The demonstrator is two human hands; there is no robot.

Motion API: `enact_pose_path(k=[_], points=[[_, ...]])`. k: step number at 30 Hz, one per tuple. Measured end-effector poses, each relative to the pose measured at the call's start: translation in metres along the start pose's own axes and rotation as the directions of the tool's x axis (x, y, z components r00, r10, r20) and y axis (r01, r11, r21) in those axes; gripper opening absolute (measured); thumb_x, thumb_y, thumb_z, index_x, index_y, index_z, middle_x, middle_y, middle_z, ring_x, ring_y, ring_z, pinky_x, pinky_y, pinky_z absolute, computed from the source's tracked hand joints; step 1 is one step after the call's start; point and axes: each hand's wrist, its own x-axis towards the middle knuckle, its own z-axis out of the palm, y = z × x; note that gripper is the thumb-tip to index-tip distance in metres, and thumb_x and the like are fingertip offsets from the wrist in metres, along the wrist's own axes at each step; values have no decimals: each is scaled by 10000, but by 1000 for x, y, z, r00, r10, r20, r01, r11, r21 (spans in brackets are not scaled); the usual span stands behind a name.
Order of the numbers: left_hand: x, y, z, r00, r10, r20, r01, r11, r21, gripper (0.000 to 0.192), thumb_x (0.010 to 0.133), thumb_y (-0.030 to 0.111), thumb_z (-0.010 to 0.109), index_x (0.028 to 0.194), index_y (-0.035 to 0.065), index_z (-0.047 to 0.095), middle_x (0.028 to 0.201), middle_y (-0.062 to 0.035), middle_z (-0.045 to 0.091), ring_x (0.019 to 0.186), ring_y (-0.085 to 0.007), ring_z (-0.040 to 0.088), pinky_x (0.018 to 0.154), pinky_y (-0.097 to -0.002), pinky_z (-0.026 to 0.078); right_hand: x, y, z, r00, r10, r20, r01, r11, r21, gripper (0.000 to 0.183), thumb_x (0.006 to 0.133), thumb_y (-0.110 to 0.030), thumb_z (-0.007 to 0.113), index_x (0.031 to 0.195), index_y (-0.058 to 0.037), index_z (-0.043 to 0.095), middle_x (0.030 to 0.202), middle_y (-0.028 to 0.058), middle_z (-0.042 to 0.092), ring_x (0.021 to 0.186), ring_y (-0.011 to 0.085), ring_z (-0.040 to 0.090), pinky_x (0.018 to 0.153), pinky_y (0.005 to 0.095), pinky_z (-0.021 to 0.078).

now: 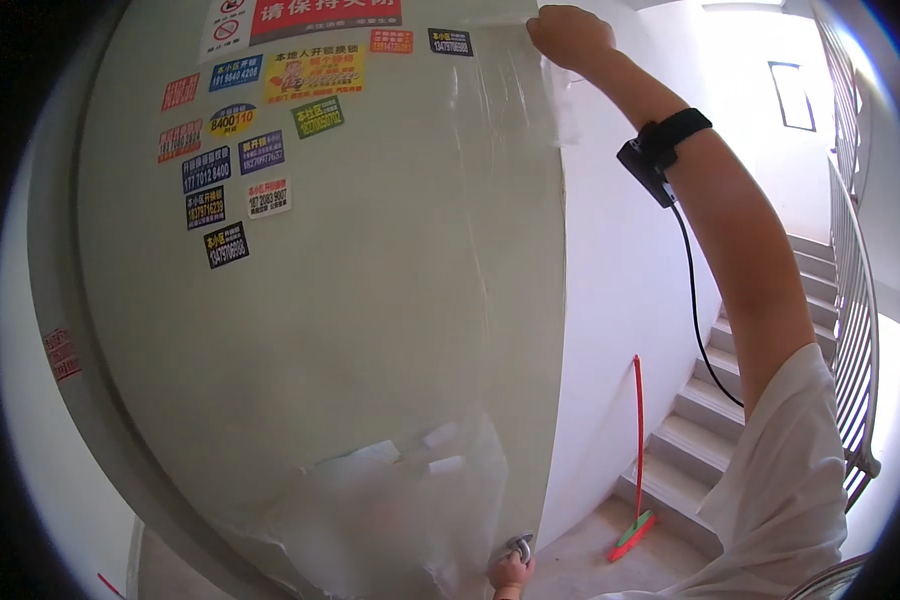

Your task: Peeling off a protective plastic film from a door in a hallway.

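Note:
A large grey-green door (390, 300) stands before me, with many small printed stickers (313, 73) on its upper part. Clear plastic film (495, 90) hangs down its upper right side, wrinkled and partly past the door's edge. High up at that edge, my right hand (572, 37) is closed on the film; the fingertips are hard to make out. My left hand (511, 571), low in the picture, grips the metal lever handle (522, 547). More loose, cloudy film (390, 525) bulges over the lower door, with pale paper-like pieces (444, 465) on it.
Right of the door is a white wall (607, 247), where a red-handled broom (638, 435) leans with its head on the floor. Concrete stairs (690, 435) with a metal railing (859, 300) rise behind my right arm. The door frame (112, 420) curves along the left.

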Motion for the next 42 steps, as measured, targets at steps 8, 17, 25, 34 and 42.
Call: enact_pose_path(k=[8, 17, 25, 34, 42], points=[[2, -1, -2, 997, -50, 59, 52, 998, -37, 289, 581, 398, 615, 534, 142, 488, 459, -79, 519, 428, -272, 533, 388, -415, 411, -13, 20, 3, 964, -262, -41, 256, 961, -106, 363, 850, -380, 384, 829, -54, 543, 793, 132, 587, 754, 302, 560, 681, 405, 441], [4, -2, -2, 997, -34, 76, 36, 999, -28, 282, 587, 393, 609, 549, 137, 499, 480, -80, 528, 427, -276, 530, 400, -410, 415, -34, 19, 13, 920, -368, -132, 350, 926, -144, 239, 836, -254, 395, 880, -107, 578, 796, 77, 604, 769, 268, 577, 674, 401, 464], [2, -5, 3, 999, -16, 43, 18, 999, -43, 282, 606, 400, 601, 572, 133, 517, 502, -92, 536, 465, -282, 544, 416, -421, 419, -46, 12, 18, 932, -335, -138, 314, 937, -156, 233, 840, -254, 389, 840, -94, 559, 762, 73, 592, 718, 271, 567, 633, 387, 457], [6, 0, -5, 998, -26, 54, 28, 999, -29, 300, 581, 411, 614, 532, 136, 504, 490, -94, 532, 456, -288, 540, 408, -420, 416, -67, -2, 17, 937, -312, -157, 294, 948, -124, 242, 838, -243, 391, 802, -72, 558, 688, 92, 586, 643, 279, 571, 583, 381, 466], [6, 2, -11, 994, -68, 84, 70, 997, -18, 300, 574, 414, 609, 521, 140, 499, 476, -89, 527, 437, -287, 534, 399, -422, 412, -84, -6, 5, 941, -328, -77, 319, 941, -113, 206, 780, -180, 400, 755, -60, 565, 729, 116, 599, 703, 289, 589, 602, 404, 472]])
